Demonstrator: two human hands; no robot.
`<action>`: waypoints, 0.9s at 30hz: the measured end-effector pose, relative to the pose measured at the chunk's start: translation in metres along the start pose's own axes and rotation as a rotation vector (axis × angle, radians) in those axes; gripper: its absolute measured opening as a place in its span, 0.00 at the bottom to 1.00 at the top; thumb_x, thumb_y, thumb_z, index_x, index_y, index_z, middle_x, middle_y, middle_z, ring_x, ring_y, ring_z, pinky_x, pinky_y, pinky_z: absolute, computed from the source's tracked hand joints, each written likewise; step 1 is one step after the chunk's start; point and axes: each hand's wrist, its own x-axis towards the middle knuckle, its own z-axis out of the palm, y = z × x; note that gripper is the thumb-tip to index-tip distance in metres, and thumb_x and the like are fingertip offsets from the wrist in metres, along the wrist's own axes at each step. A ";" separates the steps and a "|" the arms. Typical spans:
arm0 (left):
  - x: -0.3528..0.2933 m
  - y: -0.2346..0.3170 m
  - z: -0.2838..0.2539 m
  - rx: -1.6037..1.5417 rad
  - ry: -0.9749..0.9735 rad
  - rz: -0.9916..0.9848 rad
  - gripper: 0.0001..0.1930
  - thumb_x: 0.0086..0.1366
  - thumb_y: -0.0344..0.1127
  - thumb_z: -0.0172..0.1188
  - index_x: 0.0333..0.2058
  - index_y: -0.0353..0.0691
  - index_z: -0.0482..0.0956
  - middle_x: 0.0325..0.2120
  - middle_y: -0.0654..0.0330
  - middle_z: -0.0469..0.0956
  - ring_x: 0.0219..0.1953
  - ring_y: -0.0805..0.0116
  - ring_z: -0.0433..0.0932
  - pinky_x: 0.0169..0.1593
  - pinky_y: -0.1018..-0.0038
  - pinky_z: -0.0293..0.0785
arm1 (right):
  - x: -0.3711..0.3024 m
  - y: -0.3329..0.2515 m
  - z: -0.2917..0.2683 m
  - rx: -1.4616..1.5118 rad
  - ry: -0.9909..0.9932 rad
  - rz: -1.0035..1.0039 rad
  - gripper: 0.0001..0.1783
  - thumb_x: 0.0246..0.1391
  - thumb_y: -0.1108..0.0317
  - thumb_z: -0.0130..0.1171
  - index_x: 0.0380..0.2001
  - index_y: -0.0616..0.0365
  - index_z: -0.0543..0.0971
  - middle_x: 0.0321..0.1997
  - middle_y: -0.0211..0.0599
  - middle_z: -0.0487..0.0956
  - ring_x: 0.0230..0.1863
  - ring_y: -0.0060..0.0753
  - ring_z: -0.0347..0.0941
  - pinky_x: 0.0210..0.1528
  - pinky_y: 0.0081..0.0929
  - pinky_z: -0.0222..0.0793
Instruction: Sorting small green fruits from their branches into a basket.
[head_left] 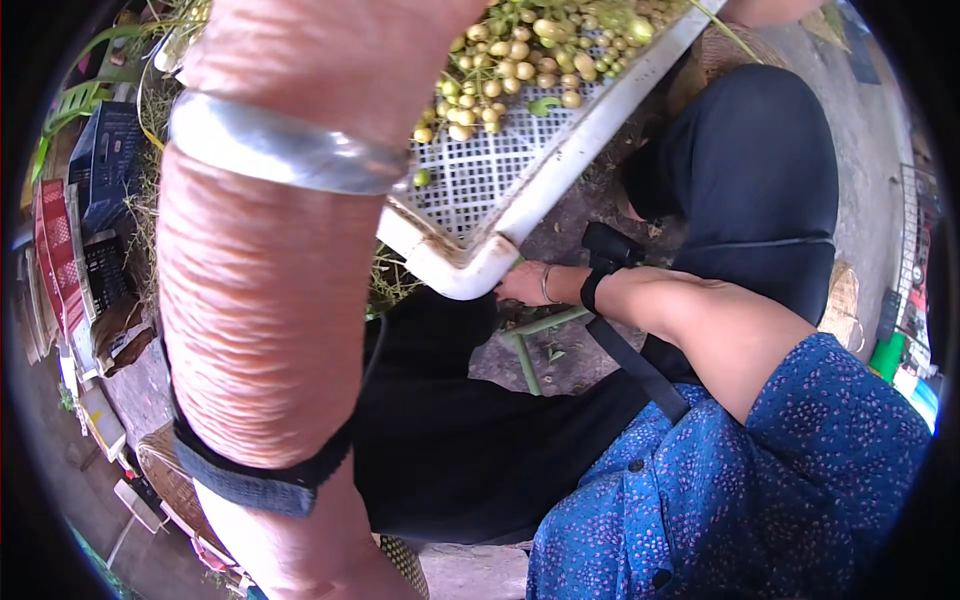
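Note:
A white plastic tray (470, 270) with a grid bottom tilts in front of me, its near corner toward my lap. Small round yellow-green fruits (510, 65) on thin stems lie heaped at its far end. My left forearm rises very close on the left, a wide metal bangle (285, 145) at its wrist. Past the bangle only the base of my left hand (325, 60) shows; its fingers are out of view. My right hand (522, 283), with a thin bangle, is at the tray's near corner, its fingers hidden there. A bit of skin shows at the top right, whose I cannot tell.
Below the tray's corner is a green metal bar frame (530, 360) between my legs. Dark blue crates (108, 165), a red crate (58, 250) and a woven basket (175, 475) stand to the left. Another woven basket (842, 305) is at right.

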 end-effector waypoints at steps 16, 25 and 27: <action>0.041 -0.020 0.024 0.565 -0.089 0.136 0.12 0.68 0.39 0.43 0.36 0.36 0.70 0.33 0.54 0.75 0.40 0.61 0.73 0.51 0.66 0.65 | 0.012 0.041 0.006 -0.019 0.254 0.036 0.12 0.36 0.64 0.56 0.24 0.60 0.77 0.25 0.49 0.78 0.31 0.50 0.76 0.33 0.43 0.73; 0.032 -0.010 0.083 0.064 -0.103 0.149 0.10 0.67 0.36 0.46 0.35 0.35 0.71 0.30 0.55 0.77 0.36 0.65 0.76 0.48 0.70 0.68 | -0.134 -0.117 -0.257 -0.305 -0.139 0.027 0.11 0.38 0.66 0.55 0.25 0.62 0.79 0.28 0.48 0.79 0.32 0.47 0.76 0.34 0.39 0.72; 0.039 -0.009 0.098 0.039 -0.102 0.180 0.10 0.67 0.37 0.47 0.35 0.35 0.71 0.31 0.55 0.77 0.37 0.64 0.76 0.49 0.68 0.68 | -0.165 -0.103 -0.302 -0.300 0.003 0.039 0.10 0.37 0.67 0.52 0.21 0.61 0.78 0.24 0.48 0.78 0.28 0.47 0.76 0.31 0.39 0.71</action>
